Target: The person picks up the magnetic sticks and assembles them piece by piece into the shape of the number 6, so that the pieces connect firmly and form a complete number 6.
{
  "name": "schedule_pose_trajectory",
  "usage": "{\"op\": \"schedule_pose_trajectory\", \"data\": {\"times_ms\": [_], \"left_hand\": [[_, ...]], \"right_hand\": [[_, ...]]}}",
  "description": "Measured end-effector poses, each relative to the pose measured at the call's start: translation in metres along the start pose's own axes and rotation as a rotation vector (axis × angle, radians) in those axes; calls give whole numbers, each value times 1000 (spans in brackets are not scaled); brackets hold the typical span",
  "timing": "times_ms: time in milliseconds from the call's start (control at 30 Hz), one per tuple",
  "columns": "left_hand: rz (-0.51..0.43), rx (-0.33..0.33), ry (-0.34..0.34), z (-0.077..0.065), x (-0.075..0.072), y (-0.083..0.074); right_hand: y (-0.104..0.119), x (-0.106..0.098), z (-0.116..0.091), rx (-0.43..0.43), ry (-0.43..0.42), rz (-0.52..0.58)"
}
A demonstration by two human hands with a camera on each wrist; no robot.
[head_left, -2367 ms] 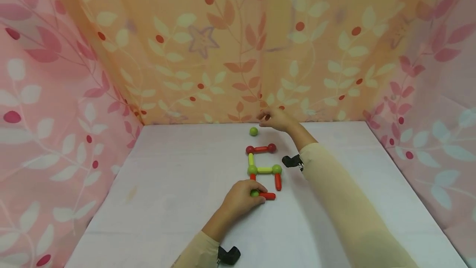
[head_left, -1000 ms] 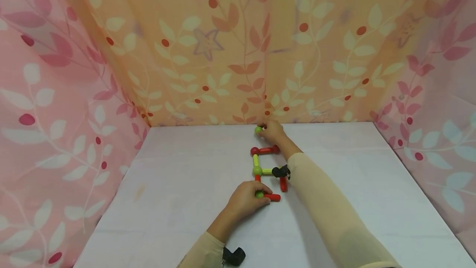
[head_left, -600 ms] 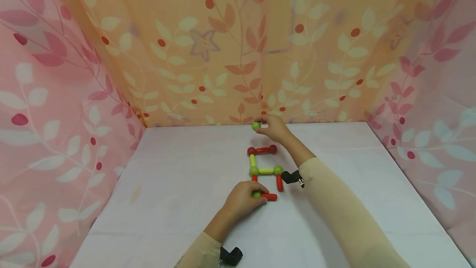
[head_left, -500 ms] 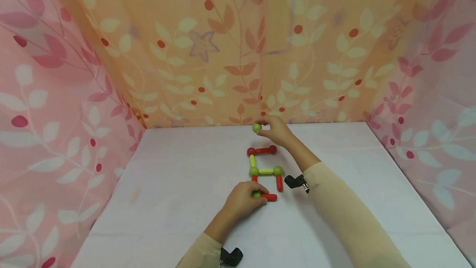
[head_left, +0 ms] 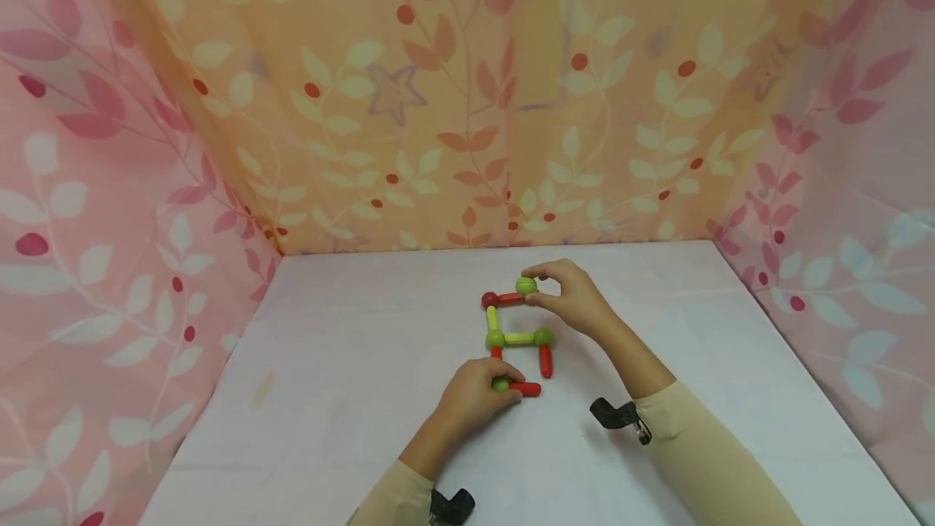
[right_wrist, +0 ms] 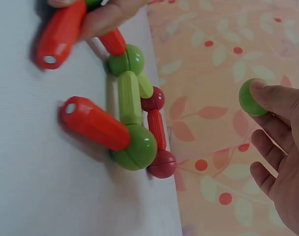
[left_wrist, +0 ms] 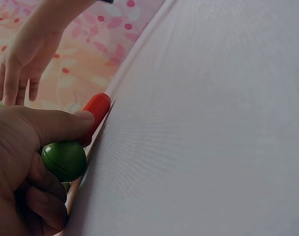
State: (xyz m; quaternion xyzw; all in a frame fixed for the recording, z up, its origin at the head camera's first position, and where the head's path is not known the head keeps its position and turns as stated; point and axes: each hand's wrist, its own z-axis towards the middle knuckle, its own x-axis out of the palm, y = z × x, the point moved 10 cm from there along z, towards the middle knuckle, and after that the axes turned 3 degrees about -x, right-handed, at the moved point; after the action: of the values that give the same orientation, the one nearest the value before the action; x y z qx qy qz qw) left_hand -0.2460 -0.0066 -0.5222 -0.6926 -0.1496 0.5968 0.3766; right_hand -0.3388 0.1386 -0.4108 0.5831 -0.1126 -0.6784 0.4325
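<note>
My left hand (head_left: 471, 392) holds the near-left corner of a figure of magnetic rods and balls. Its thumb lies along a red rod (left_wrist: 96, 115) beside a green ball (left_wrist: 65, 161). My right hand (head_left: 577, 299) pinches a loose green ball (right_wrist: 251, 98) between thumb and fingers, raised above the table. In the head view that ball overlaps the right end of the far red rod (head_left: 510, 299). The figure also has a dark red ball (head_left: 489, 299), yellow-green rods (head_left: 520, 338), a green ball (head_left: 544, 337) at right and a red rod (head_left: 546, 361) with a free end.
A white-covered table (head_left: 351, 396) lies under the figure. Patterned cloth walls stand around it, an orange one (head_left: 467, 104) at the back and pink ones (head_left: 109, 226) at the sides. Black wrist cameras (head_left: 453, 506) stick out from both sleeves.
My right hand has taken the loose green ball from the table's back, lifted it and brought it nearer and to the right, over the far red rod. My left hand keeps its place.
</note>
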Motion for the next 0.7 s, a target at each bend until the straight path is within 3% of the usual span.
{"op": "schedule_pose_trajectory", "data": {"times_ms": [367,700], "left_hand": [[16,-4,16,-1,1,5],[11,-4,-1,1,0,0]], "right_hand": [[5,11,-53,-16,-3,-29],[-3,15,-86,-2,16,1]]}}
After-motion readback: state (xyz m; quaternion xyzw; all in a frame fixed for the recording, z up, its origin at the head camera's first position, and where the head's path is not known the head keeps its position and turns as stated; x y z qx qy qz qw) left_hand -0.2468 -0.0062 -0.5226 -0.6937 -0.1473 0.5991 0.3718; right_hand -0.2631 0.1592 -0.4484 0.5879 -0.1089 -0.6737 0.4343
